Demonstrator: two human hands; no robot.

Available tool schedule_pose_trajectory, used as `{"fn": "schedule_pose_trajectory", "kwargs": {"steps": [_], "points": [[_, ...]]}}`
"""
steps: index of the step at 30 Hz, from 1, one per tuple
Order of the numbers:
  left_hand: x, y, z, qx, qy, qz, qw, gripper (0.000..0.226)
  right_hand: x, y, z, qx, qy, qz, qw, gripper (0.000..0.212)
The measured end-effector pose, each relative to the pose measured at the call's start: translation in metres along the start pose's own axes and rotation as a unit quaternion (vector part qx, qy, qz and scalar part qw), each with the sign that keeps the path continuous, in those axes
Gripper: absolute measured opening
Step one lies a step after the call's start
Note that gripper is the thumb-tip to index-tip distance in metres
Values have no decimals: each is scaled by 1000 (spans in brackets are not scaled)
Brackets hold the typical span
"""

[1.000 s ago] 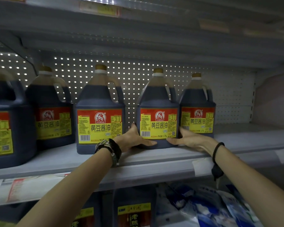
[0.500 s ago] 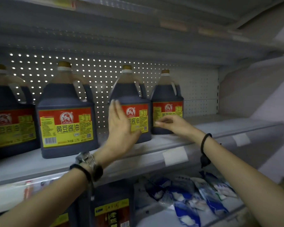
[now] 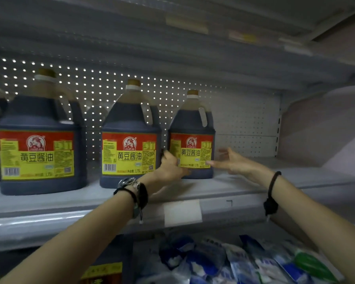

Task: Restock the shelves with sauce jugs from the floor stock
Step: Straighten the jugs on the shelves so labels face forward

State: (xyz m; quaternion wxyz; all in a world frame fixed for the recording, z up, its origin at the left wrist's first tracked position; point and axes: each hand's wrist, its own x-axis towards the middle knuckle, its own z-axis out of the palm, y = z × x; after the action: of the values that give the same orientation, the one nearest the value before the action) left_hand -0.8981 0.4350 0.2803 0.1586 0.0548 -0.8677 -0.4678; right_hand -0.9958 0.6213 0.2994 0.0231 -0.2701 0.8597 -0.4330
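Three dark sauce jugs with red and yellow labels stand in a row on the grey shelf [image 3: 244, 193]. My hands flank the rightmost jug [image 3: 193, 130]. My left hand [image 3: 170, 169] touches its lower left side, fingers curved against the label. My right hand [image 3: 232, 161] reaches in from the right, with straight fingertips on the label's lower right corner. The middle jug [image 3: 129, 138] and the left jug [image 3: 37, 140] stand free of my hands. A fourth jug shows only partly at the far left edge.
Bare shelf board runs to the right of the rightmost jug up to a pale side panel [image 3: 316, 128]. A perforated back wall [image 3: 244, 128] stands behind. Blue and white packets [image 3: 244, 263] lie on the shelf below, beside a dark jug [image 3: 103, 273].
My view has swung right. Both hands have moved from the middle jug to the rightmost one, the left hand dropping from a raised flat pose to that jug's lower left side.
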Motion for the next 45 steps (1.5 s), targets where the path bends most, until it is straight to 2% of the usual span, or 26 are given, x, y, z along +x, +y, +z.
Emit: {"fn": "schedule_pose_trajectory", "kwargs": {"steps": [3,5,8,10,15,21,29,37,38,41,43,45], "points": [[12,3,3,27,-35,-86,995,98,20,7,-1,-22,-46,23,998,103],[20,3,4,9,-17,-100,995,94,31,13,1,-45,-84,17,995,97],[31,-2,5,-33,0,-100,994,82,37,14,5,-40,-130,-17,991,77],[36,-7,6,-36,10,-102,994,78,39,15,7,-25,-145,-32,989,71],[34,-6,6,-24,-7,-112,993,86,49,17,12,28,-150,-41,987,66],[26,1,6,-24,-14,-110,994,86,48,13,6,26,-182,-51,982,42],[17,5,23,-20,-41,-104,994,99,29,19,-15,69,-218,-22,973,32],[5,10,32,-26,-49,-75,996,102,21,25,-25,111,-234,-9,966,33],[4,11,32,-27,-54,-73,995,101,20,26,-25,119,-235,-9,965,36],[-6,16,29,0,-72,-67,995,98,15,28,-23,92,-217,-10,972,72],[-21,21,25,22,-71,-44,996,97,6,24,-20,77,-193,-24,978,75],[-42,24,17,33,-22,10,999,93,-2,17,-19,89,-124,-46,987,78]]}}
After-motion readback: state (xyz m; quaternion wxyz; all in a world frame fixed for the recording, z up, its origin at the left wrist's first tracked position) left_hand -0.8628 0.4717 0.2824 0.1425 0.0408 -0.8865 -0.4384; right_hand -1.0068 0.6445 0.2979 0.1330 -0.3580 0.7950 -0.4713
